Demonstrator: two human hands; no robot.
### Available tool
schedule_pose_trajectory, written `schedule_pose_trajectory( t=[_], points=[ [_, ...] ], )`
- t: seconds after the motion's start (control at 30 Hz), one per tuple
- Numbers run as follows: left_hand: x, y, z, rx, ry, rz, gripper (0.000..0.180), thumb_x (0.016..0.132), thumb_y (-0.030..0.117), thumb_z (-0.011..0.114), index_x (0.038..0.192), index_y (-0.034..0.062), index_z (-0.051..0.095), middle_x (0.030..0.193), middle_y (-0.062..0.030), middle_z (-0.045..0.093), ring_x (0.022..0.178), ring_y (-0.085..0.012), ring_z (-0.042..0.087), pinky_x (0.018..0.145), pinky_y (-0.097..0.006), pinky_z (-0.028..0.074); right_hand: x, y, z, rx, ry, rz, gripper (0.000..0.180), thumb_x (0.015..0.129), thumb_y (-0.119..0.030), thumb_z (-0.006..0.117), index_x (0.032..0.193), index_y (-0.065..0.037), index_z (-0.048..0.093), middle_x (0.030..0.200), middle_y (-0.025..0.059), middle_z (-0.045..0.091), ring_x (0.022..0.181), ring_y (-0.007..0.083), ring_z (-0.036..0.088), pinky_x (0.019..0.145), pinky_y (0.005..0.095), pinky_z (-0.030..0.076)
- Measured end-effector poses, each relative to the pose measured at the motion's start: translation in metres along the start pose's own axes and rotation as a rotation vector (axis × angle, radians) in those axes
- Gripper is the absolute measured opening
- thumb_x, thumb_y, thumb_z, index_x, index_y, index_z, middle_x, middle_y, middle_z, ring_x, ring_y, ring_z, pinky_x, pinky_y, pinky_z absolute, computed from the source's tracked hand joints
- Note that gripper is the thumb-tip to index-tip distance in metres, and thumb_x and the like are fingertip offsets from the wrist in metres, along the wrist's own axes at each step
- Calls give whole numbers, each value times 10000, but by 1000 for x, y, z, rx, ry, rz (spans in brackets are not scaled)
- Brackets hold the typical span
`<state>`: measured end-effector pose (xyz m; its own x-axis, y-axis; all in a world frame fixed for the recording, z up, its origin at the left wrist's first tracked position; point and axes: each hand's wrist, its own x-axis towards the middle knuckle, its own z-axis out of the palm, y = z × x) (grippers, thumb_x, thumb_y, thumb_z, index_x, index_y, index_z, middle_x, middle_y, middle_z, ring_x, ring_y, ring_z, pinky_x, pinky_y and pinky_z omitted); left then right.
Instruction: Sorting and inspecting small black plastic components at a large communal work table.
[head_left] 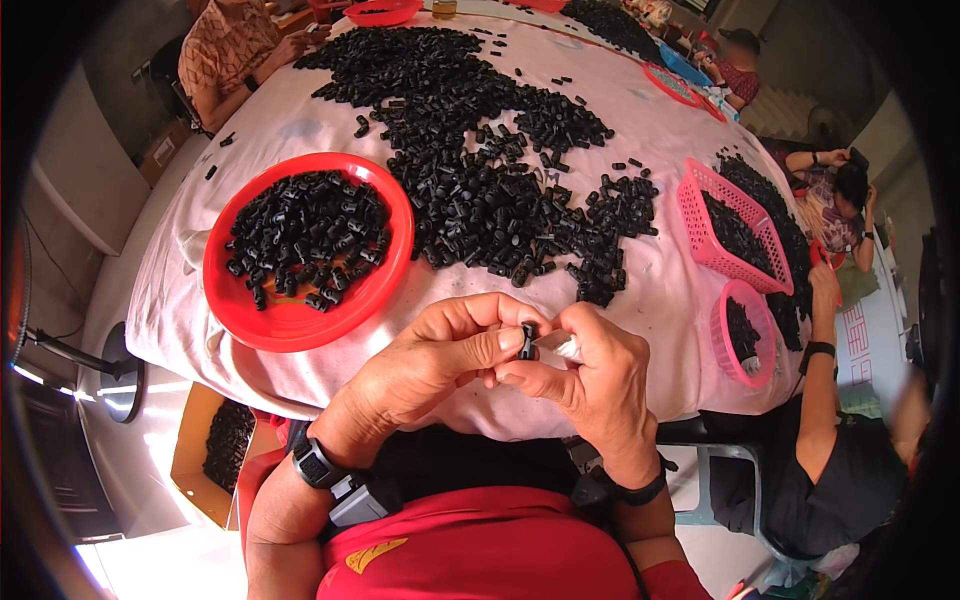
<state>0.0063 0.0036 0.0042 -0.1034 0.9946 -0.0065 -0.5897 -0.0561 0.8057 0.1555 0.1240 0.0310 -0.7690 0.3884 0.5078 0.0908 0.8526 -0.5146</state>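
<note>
In front of my body, above the table's near edge, my left hand (425,355) pinches a small black plastic part (528,341) between thumb and fingertips. My right hand (605,375) is closed close beside it, its thumb tip just short of the part. Something small and white (568,349) shows between the right thumb and forefinger; its kind cannot be made out. To the left stands a round red tray (228,310) holding many similar black parts. Beyond my hands a large heap of the same parts (470,200) spreads across the pale pink cloth.
A pink mesh basket (740,258) and a small round pink basket (762,372) with black parts stand on the right. A cardboard box (195,440) with black parts sits below the table's left side. Several other people sit around the cloth-covered table (640,290).
</note>
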Motion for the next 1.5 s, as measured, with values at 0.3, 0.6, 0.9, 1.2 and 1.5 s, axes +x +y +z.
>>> schedule_pose_trajectory(
  t=[0.3,0.6,0.9,1.2,1.5],
  points=[
    [1,0,1,-4,-34,11,291,973,228,602,1200,48,634,1054,36,649,805,-27,520,681,-189,402,0,-1,1,-105,21,-39,514,719,-533,786,769,-67,575,690,58,653,557,229,642,476,333,488],
    [1,-2,-1,-15,-59,14,300,980,230,591,1197,27,634,1055,17,653,808,-36,514,682,-196,399,-1,0,4,-117,47,-35,651,734,-653,698,728,-28,515,617,118,559,521,288,598,471,349,461],
    [1,-3,1,-18,-61,27,299,984,219,585,1201,17,630,1032,11,653,795,-39,511,682,-198,397,-1,3,5,-131,56,-59,643,733,-652,694,708,-39,503,594,108,548,508,290,585,463,353,456],
    [1,0,2,9,-37,0,289,977,224,599,1183,25,637,962,35,638,771,-34,504,672,-193,394,0,-1,2,-107,10,-35,613,752,-626,701,694,-44,519,587,109,573,507,267,602,462,350,459],
    [0,0,0,-49,-54,15,293,974,220,601,1188,22,638,1016,24,650,780,-31,510,679,-193,400,-1,-2,0,-48,42,-65,579,719,-558,772,715,-27,542,631,110,614,544,241,640,482,320,473]
  ],
)
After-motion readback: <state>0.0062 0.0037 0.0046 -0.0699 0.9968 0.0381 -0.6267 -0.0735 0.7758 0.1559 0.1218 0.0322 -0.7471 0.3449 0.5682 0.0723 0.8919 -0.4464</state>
